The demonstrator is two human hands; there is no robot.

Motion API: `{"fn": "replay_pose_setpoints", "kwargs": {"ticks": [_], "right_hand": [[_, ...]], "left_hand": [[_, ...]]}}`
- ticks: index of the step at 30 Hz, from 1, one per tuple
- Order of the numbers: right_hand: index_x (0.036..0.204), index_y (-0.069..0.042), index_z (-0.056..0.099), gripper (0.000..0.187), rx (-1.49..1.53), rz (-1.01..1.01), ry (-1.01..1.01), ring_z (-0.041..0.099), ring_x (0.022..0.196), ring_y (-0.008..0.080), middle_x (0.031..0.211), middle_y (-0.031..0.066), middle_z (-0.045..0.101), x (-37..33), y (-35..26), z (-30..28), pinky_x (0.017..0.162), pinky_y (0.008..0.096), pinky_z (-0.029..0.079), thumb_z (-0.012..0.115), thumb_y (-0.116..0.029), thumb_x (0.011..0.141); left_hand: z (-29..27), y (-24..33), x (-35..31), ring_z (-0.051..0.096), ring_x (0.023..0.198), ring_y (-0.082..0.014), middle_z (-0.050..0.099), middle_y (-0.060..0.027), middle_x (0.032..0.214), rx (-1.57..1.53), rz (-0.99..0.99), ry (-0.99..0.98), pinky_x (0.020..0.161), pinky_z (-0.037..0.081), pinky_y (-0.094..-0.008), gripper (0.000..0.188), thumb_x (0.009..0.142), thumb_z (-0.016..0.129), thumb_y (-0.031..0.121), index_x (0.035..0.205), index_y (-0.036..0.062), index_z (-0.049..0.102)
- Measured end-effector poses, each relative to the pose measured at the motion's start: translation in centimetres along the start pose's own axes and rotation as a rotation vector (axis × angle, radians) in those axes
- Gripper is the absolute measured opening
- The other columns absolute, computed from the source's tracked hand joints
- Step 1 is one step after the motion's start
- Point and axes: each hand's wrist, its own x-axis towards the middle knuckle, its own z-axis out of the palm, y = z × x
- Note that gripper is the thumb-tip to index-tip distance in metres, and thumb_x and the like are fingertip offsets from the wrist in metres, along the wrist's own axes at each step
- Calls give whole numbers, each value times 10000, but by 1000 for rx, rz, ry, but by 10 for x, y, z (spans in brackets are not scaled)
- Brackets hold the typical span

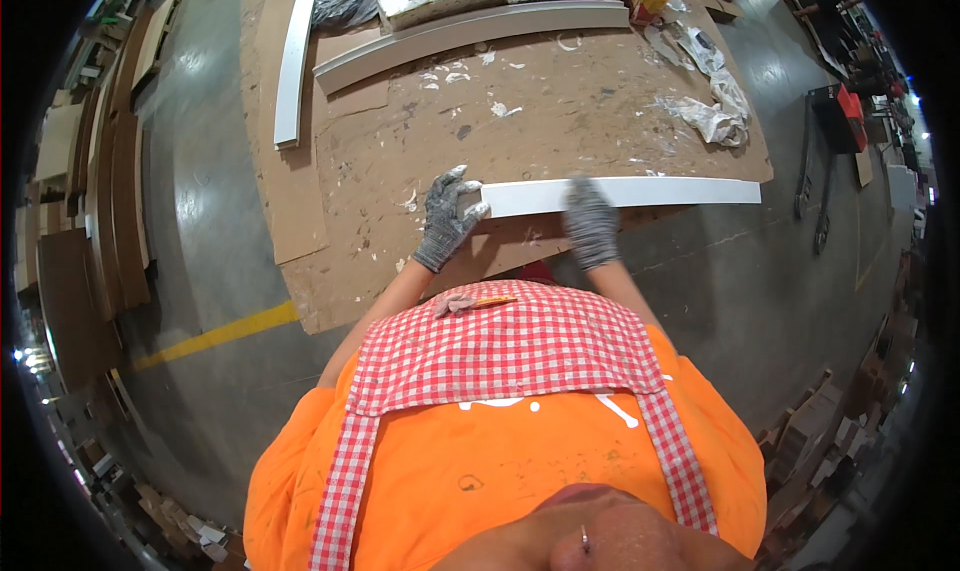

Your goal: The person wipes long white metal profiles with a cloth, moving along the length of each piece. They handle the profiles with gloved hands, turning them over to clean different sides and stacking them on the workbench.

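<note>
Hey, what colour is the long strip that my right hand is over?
White; the long strip shows best in the head view.

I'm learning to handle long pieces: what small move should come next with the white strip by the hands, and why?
I'd probably nudge the strip farther onto the table: its right end seems to overhang the near edge. The left hand is at its left end, and the right hand, blurred, is over it.

Your long, narrow white board stretches left to right — along the brown table's near side — its right end partly overhanging.
</note>
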Motion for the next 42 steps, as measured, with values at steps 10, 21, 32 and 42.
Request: {"fn": "replay_pose_setpoints", "kwargs": {"ticks": [10, 21, 32, 42], "right_hand": [[1030, -47, 614, 244, -7, 75, -276, 622, 885, 301, 992, 161, 645, 14, -4, -48, 801, 403, 492, 477, -156, 861], [1069, 18, 592, 272, 26, 438, 417, 579, 938, 348, 1006, 217, 611, -19, 310, -113, 878, 411, 448, 419, -140, 929], [1062, -66, 619, 278, 117, -35, 59, 641, 873, 276, 958, 127, 659, 2, 134, -67, 774, 388, 505, 437, -173, 882], [1098, -4, 601, 249, 193, 444, 492, 606, 962, 302, 1062, 162, 637, 8, 414, -136, 884, 361, 464, 471, -88, 903]], "left_hand": [[-3, 51, 24, 448, 1182, -275, 508, -86, 1275, 395, -48, -61, 1038, 284, -447, 316, 851, 587, 276, 1129, 125, 592], [49, 57, 38, 415, 1221, -267, 494, -104, 1286, 541, 8, -244, 1087, 222, -453, 352, 913, 461, 286, 1191, 85, 544], [51, 62, 40, 565, 1018, -284, 641, -97, 1031, 399, 48, -102, 1001, 345, -436, 243, 914, 463, 225, 999, 91, 646], [57, 71, 44, 599, 914, -287, 655, -94, 938, 424, 60, -28, 983, 386, -443, 217, 900, 467, 195, 924, 84, 652]]}}
